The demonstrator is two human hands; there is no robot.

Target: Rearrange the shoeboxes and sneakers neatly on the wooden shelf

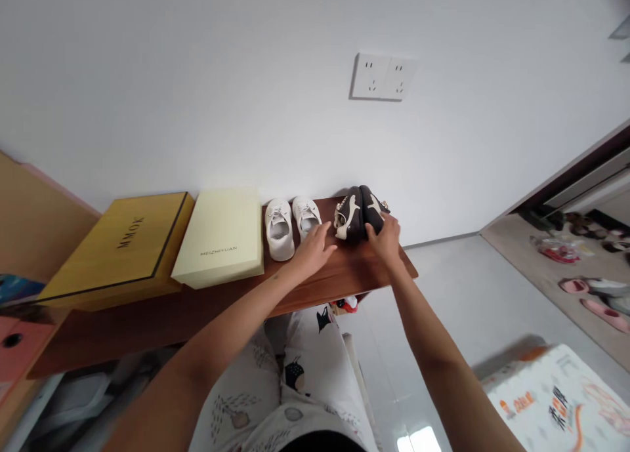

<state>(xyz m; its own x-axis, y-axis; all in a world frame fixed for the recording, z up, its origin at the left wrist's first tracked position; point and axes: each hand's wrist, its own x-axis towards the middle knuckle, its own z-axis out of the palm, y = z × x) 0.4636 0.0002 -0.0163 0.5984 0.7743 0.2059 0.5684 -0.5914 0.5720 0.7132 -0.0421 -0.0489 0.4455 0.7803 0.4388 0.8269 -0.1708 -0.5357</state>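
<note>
Both hands grip the pair of small dark brown leather shoes (361, 212) at your brown wooden desk's (315, 285) far right corner: left hand (315, 245) touching, right hand (386, 239) clasping. Light and soft, probably; hold the heels.

1. Your dark brown shoes (361, 210): a pair, small, each with a cream stripe curving along its side. They stand side by side and touching, soles down, toes toward the wall.
2. The left one of the pair shows a cream heel patch and a pale trim at its near end.
3. Position: on the far right part of the wooden counter (339, 275), close against the white wall.
4. Your right hand (386, 237) rests on the near end of the right shoe, fingers curled over it.
5. Your left hand (315, 245) lies flat, fingertips just reaching the left shoe's heel.
</note>
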